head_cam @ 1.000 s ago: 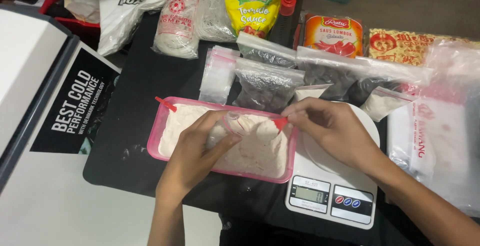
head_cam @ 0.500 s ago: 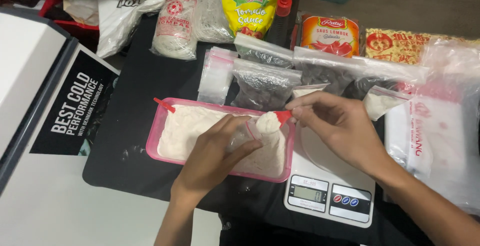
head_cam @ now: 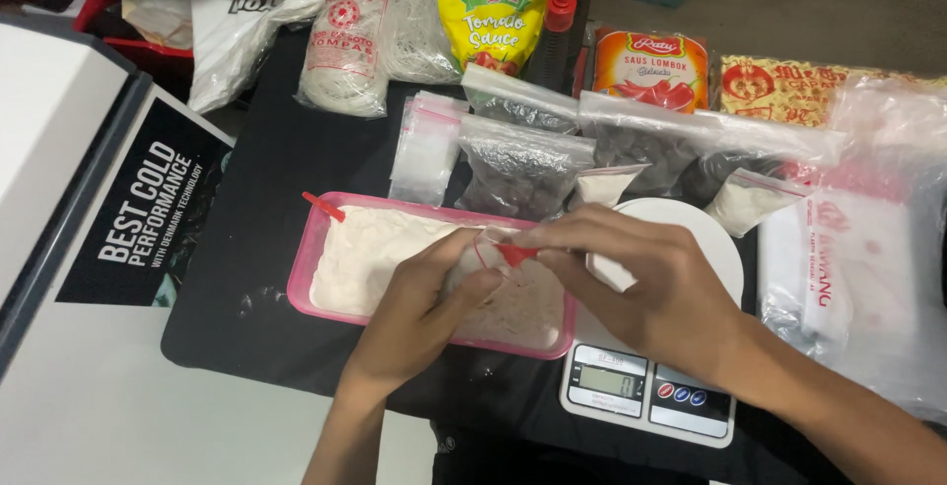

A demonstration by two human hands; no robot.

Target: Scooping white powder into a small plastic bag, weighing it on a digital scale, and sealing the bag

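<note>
Now small clear bag (head_cam: 490,266) between both hands, over pink tray (head_cam: 314,248).

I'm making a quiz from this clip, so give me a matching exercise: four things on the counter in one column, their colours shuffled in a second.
Things:
1. tray of white powder
2. tomato sauce pouch
3. chilli sauce pouch
4. kitchen scale

Colours:
A. yellow
B. white
C. pink
D. orange

Pairs: 1-C, 2-A, 3-D, 4-B
</note>
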